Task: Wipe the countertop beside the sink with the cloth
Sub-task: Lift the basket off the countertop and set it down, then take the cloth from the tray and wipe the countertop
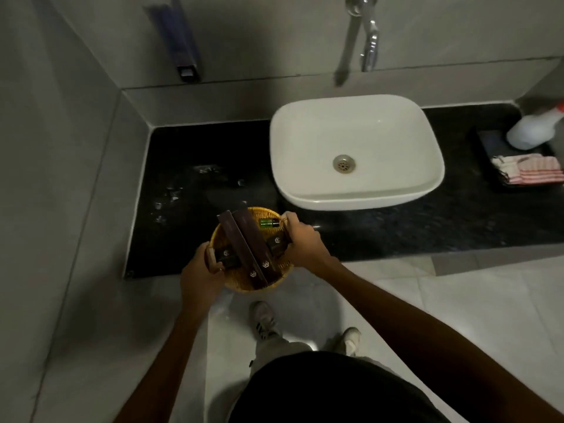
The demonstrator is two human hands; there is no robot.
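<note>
I hold a round yellow wicker basket over the front edge of the black countertop, left of the white sink. My left hand grips its left rim and my right hand grips its right rim. Inside lie dark brown boxes and a small green bottle. The pink striped cloth lies folded on a dark tray at the far right of the counter, away from both hands. Wet smears and droplets mark the counter left of the sink.
A white spray bottle with a red top stands on the tray behind the cloth. A chrome tap juts from the wall above the sink. A dark blue dispenser hangs on the wall at left. Grey tiled walls enclose the counter's left and back.
</note>
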